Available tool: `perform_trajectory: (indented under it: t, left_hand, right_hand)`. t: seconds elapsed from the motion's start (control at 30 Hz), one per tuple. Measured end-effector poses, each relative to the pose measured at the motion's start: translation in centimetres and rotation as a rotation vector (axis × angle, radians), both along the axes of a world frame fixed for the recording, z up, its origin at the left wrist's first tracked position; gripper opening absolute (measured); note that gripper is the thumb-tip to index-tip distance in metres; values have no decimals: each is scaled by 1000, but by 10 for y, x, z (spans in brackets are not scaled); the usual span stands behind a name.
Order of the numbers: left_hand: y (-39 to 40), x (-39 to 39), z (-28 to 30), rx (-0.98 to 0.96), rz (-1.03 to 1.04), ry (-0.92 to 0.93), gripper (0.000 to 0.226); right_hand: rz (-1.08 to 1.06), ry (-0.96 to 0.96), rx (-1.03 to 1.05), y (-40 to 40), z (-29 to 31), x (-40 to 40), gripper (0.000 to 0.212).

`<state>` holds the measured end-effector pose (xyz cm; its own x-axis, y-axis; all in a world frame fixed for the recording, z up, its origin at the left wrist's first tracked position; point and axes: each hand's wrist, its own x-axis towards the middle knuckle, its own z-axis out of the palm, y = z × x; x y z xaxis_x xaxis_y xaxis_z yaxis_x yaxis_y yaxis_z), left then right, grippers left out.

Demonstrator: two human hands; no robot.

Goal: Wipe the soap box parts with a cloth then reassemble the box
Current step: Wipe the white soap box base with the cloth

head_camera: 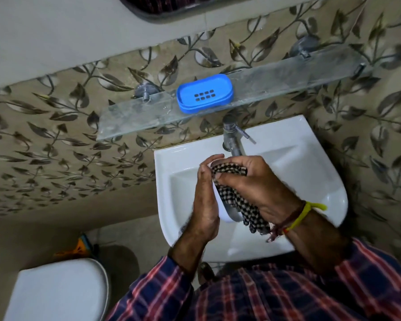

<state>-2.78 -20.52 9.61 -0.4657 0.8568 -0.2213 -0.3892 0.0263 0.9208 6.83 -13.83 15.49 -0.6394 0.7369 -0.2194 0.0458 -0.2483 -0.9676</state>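
**White soap box part held over the basin and rubbed with a checked cloth**

A wall of leaf-patterned tiles [56, 140] fills the far and left side of the view. Below it, at the near left, sits a white toilet lid [56, 293]. The white wash basin [322, 186] stands in the middle right, with a steel tap [233, 135] at its far edge. Above the tap a glass shelf [287, 75] runs across the wall on metal brackets. On the shelf, left of its middle, lies the blue soap box tray [204, 93], open side up, with two rows of drain slots in its floor.

Over the basin, the left hand [205, 200] grips a white soap box part [225, 212], fingers curled round its far end and the palm along its left side. The right hand [252, 181] clutches a black-and-white checked cloth [239, 205] and presses it against the white part; the loose end of the cloth hangs down near the wrist. A yellow thread band [303, 214] circles the right wrist. Both plaid sleeves [310, 293] fill the near edge.
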Motion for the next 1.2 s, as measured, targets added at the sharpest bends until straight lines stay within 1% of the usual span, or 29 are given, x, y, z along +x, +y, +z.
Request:
perform_trajectory:
  t: [0.1,0.23,0.33,0.37,0.43,0.5,0.6,0.63,0.7,0.77,0.9,1.0,1.03,1.13,1.2]
  left_hand:
    - [1,-15,3,47,-45,0,55]
    - [-1,-12,4,49,-100,-15,52]
    - [0,-14,7,33,-111,6,49]
    - [1,-14,8,23,-110,22,48]
    - [1,-11,11,-5,-120,37,48]
    - [0,-9,13,0,-125,76,49]
    - [1,-16,13,-10,-89,138,46]
    - [1,-18,13,-8,-75,172,45]
    - [1,-17,14,-34,-76,166,46]
    - [-1,-17,16,-48,-84,124,46]
    - [-1,-17,19,-6,-105,155,43]
    - [0,-15,21,-40,-94,159,48]
    - [0,-16,23,-42,-97,168,48]
    - [0,-17,23,-19,-133,241,43]
    - [1,-17,23,-28,-114,222,43]
  right_hand:
    - [110,-116,61,-7,-3,4,13]
    - [55,-129,112,-8,2,6,13]
    - [177,-207,130,-9,4,13,15]
    - [187,-217,117,-10,3,14,17]
    - [126,-171,88,-11,3,14,19]
    - [111,-144,112,-9,3,15,17]
    - [271,-218,130,-9,4,22,14]
    - [285,-244,108,-10,2,23,15]
    - [205,-234,84,-13,-1,21,15]
    - [170,-208,127,-15,-3,19,15]
    - [325,-247,183,-19,-5,24,14]
    - [263,-228,215,-19,-5,22,17]
    - [264,-217,253,-19,-5,22,17]
    - [389,-244,384,-18,-3,23,19]
    - [393,-261,449,-19,-3,22,22]
